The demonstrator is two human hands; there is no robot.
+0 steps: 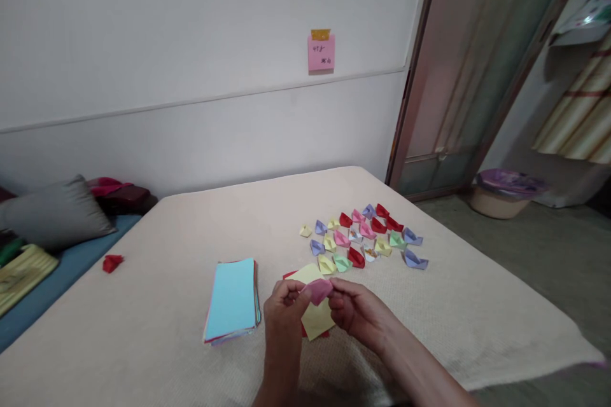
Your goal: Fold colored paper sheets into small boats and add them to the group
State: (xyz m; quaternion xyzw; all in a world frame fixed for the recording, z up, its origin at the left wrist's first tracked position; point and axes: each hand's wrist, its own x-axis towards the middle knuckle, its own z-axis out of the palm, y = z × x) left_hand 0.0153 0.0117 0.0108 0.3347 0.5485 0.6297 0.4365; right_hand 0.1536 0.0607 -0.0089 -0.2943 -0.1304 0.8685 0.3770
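Between my two hands is a small folded piece of pink paper (319, 291). My left hand (285, 313) pinches its left end, thumb in front. The fingertips of my right hand (357, 310) grip its right corner. Just beneath lie a pale yellow sheet (319, 321) and, partly covered by it, a red sheet (324, 334). Beyond my hands several folded paper boats stand in loose rows, among them a red boat (356, 257), a green boat (342, 262) and a purple boat (415, 259). How the pink paper is folded behind my fingers is hidden.
Left of my hands sits a stack of coloured paper (233, 299), light blue on top. A crumpled red paper piece (112, 262) lies far left on the cream cover (181, 235). A grey pillow (55, 213) is beyond it. A pink note (321, 54) is taped to the wall.
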